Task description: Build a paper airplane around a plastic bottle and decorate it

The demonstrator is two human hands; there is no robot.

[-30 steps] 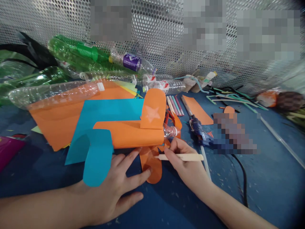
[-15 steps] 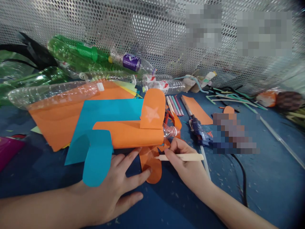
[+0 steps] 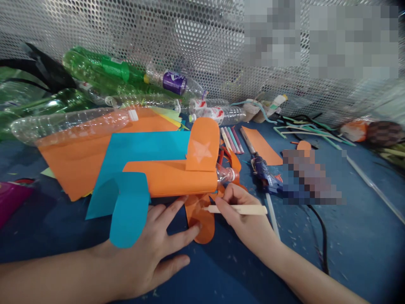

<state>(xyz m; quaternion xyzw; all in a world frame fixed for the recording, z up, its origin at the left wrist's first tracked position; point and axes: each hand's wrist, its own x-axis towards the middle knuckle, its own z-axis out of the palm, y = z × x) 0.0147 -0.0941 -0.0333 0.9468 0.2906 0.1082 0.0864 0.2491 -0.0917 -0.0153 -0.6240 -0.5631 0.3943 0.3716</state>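
My right hand [image 3: 245, 213] pinches a pale cream marker [image 3: 249, 210], its tip touching the lower orange paper flap [image 3: 204, 226]. Spread over the dark blue surface, my left hand [image 3: 158, 245] rests a fingertip on that flap's left edge, and another finger lies by the model's body. The model is a plastic bottle wrapped in orange paper [image 3: 177, 179], lying on its side with its clear neck [image 3: 226, 173] to the right. An upper orange flap [image 3: 204, 139] bears a pale star. A blue paper flap [image 3: 129, 215] hangs from the left end, over part of my left hand.
Blue paper [image 3: 145, 145] and orange sheets [image 3: 69, 160] lie behind the model. Several plastic bottles [image 3: 91, 67] line the perforated metal wall [image 3: 126, 25]. Markers [image 3: 233, 140], a blue glue gun [image 3: 264, 173] with a black cord [image 3: 323, 236], and straws [image 3: 316, 131] lie on the right.
My right hand and the marker have shifted slightly left across the lower orange flap. My left hand and the model stay in place.
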